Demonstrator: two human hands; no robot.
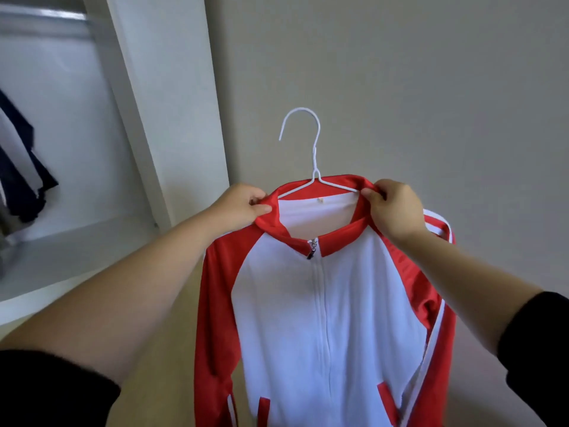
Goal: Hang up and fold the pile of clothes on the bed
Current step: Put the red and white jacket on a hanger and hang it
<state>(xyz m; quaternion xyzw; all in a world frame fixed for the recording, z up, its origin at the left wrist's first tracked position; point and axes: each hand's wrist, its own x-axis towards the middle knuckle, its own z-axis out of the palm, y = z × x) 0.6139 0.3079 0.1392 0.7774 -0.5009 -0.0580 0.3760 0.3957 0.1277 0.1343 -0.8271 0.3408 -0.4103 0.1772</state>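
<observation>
1. Both arms reach forward and upward, forearms bare. The black left sleeve (pixel 46 392) and black right sleeve (pixel 537 349) end near the elbows.
2. The left hand (pixel 243 208) is held high, its thumb and curled fingers pinching the left side of a red collar (pixel 340 238).
3. The right hand (pixel 395 209) is level with the left and well apart from it. Its fingers are curled, pinching the collar's right side.

Red-and-white jacket (pixel 332 318) on hanger (pixel 314 155), mid-frame, zipped, hook pointing to 12 o'clock. Left hand (pixel 243 204) pinches collar at jacket's 10 o'clock, right hand (pixel 394 208) at 2 o'clock. Dark clothes (pixel 21 167) hang in closet (pixel 77 118), frame's 9 o'clock.
</observation>
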